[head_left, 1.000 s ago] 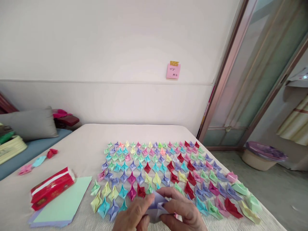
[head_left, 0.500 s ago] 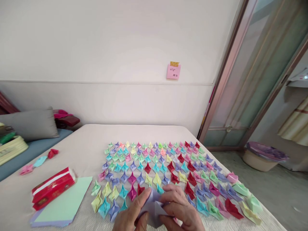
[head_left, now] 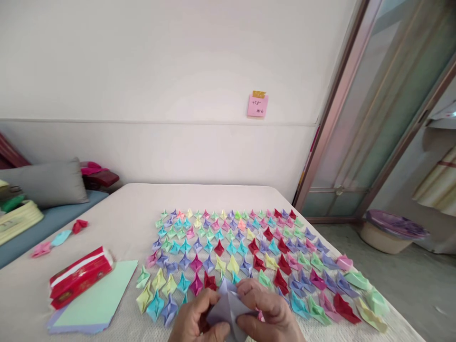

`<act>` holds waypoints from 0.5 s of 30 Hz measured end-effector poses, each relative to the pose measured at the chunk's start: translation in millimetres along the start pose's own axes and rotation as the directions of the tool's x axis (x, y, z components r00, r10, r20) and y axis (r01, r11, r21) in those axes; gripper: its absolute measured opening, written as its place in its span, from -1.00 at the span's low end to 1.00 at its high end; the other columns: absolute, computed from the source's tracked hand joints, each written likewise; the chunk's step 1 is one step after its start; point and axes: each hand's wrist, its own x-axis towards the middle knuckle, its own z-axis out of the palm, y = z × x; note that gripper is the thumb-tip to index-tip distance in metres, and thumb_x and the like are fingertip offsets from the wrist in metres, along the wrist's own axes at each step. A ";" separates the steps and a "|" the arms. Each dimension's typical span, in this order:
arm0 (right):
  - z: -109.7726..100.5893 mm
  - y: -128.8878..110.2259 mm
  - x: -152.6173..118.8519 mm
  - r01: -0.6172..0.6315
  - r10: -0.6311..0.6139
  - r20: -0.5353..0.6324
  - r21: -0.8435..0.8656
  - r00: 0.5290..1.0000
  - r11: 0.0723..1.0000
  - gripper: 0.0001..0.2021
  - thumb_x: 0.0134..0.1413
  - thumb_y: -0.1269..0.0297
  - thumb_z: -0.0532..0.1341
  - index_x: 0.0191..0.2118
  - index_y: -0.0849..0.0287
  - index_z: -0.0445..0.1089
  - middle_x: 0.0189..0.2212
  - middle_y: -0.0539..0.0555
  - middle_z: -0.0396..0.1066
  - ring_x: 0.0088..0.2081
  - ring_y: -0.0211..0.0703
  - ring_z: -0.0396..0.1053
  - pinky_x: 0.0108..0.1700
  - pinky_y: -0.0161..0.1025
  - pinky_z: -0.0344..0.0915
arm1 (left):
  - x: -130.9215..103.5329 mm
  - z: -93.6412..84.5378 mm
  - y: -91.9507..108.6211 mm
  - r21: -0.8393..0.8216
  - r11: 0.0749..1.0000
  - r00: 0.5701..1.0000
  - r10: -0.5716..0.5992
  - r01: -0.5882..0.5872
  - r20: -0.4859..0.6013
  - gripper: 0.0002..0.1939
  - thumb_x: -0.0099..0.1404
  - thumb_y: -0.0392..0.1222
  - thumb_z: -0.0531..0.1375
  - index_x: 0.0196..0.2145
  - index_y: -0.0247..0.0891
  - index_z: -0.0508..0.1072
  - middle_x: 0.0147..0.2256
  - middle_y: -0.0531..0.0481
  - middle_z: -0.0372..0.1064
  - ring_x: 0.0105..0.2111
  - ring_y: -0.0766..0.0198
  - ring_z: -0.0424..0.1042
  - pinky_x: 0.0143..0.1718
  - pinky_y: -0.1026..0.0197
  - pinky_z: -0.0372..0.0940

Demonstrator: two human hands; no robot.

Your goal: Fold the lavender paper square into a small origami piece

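Note:
Between my two hands is a piece of folded lavender paper (head_left: 228, 308), with a raised point at its top and a crease down its middle. My left hand (head_left: 199, 319) pinches its left side, the thumb lying on the lower front. On the right side my right hand (head_left: 267, 308) grips it with thumb and curled fingers. Its lower end runs off the bottom of the picture. Rows of small folded paper boats (head_left: 213, 247) in many colours stand just beyond and around both hands.
Left of the boats, a red tissue pack (head_left: 81, 275) lies on a stack of green and lavender paper sheets (head_left: 103, 294). Three folded paper pieces (head_left: 61, 237) sit farther left. The bed's right edge drops to a floor with a lined basin (head_left: 388, 235). A pink note (head_left: 257, 105) is taped to the wall.
My left index finger has come down from the paper's upper edge, and my left thumb has moved onto its lower front. The lavender paper now looks more opened and pointed.

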 end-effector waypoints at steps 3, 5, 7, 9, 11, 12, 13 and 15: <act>2.3 -1.4 -2.7 -0.144 0.145 -0.046 0.041 0.988 0.989 -0.90 -0.20 0.41 0.35 -0.48 0.06 0.47 -0.46 -0.04 0.34 -0.38 -0.13 0.30 -0.32 -0.25 0.27 | 0.0 1.1 10.5 0.000 1.000 0.999 -0.024 0.024 -0.042 -0.76 0.12 -0.06 0.31 -0.48 -0.25 0.39 -0.63 0.17 0.17 -0.66 0.39 0.20 -0.61 0.36 0.14; 3.2 -2.9 -3.8 -0.207 0.212 -0.104 0.057 0.972 0.977 -0.78 -0.25 0.43 0.34 -0.37 0.04 0.45 -0.44 -0.04 0.40 -0.39 -0.13 0.33 -0.37 -0.27 0.27 | -1.5 1.2 18.5 0.021 1.000 0.996 -0.009 0.011 -0.088 -0.79 0.11 -0.11 0.31 -0.50 -0.25 0.39 -0.66 0.17 0.20 -0.67 0.36 0.27 -0.61 0.36 0.18; 3.4 -3.6 -4.3 -0.234 0.243 -0.159 0.076 0.957 0.969 -0.63 -0.29 0.47 0.33 -0.24 0.03 0.42 -0.39 -0.02 0.45 -0.36 -0.10 0.37 -0.38 -0.27 0.28 | -3.1 0.9 24.1 0.025 1.000 0.994 0.009 -0.007 -0.112 -0.83 0.10 -0.16 0.32 -0.50 -0.25 0.41 -0.67 0.16 0.25 -0.67 0.35 0.31 -0.61 0.37 0.19; 2.8 -3.9 -4.2 -0.242 0.253 -0.183 0.080 0.950 0.967 -0.55 -0.31 0.48 0.33 -0.17 0.03 0.42 -0.36 0.00 0.47 -0.32 -0.06 0.40 -0.37 -0.25 0.30 | -4.0 0.5 26.1 0.023 0.999 0.991 0.029 -0.026 -0.133 -0.85 0.09 -0.18 0.33 -0.50 -0.25 0.43 -0.66 0.15 0.28 -0.67 0.35 0.33 -0.60 0.38 0.21; 1.7 -4.2 -3.3 -0.235 0.241 -0.174 0.057 0.955 0.970 -0.61 -0.31 0.47 0.34 -0.22 0.05 0.45 -0.35 0.01 0.45 -0.30 -0.03 0.41 -0.34 -0.23 0.31 | -4.4 -0.1 25.0 0.029 0.999 0.987 0.049 -0.045 -0.154 -0.85 0.09 -0.19 0.34 -0.50 -0.25 0.44 -0.66 0.15 0.31 -0.66 0.34 0.36 -0.59 0.37 0.23; 1.2 -4.1 -2.5 -0.221 0.225 -0.167 0.040 0.960 0.974 -0.67 -0.31 0.47 0.35 -0.28 0.06 0.47 -0.33 0.03 0.45 -0.26 -0.01 0.41 -0.32 -0.21 0.32 | -4.4 -0.3 23.9 0.037 0.998 0.985 0.058 -0.053 -0.164 -0.86 0.09 -0.19 0.34 -0.49 -0.25 0.44 -0.65 0.14 0.32 -0.66 0.34 0.36 -0.59 0.37 0.24; 0.7 -3.8 -1.5 -0.205 0.206 -0.163 0.026 0.965 0.978 -0.74 -0.33 0.46 0.36 -0.36 0.08 0.48 -0.30 0.05 0.44 -0.20 0.03 0.41 -0.28 -0.20 0.32 | -4.5 -0.5 22.7 0.046 0.997 0.983 0.067 -0.059 -0.172 -0.86 0.09 -0.19 0.33 -0.49 -0.24 0.45 -0.65 0.14 0.32 -0.66 0.33 0.37 -0.59 0.37 0.24; 0.7 -1.6 0.8 -0.181 0.184 -0.170 0.030 0.968 0.983 -0.81 -0.37 0.45 0.40 -0.51 0.11 0.44 -0.22 0.11 0.44 -0.02 0.14 0.35 -0.20 -0.19 0.32 | -4.8 -0.7 20.8 0.066 0.995 0.981 0.080 -0.069 -0.176 -0.87 0.09 -0.19 0.33 -0.48 -0.24 0.45 -0.66 0.16 0.29 -0.66 0.34 0.35 -0.58 0.38 0.23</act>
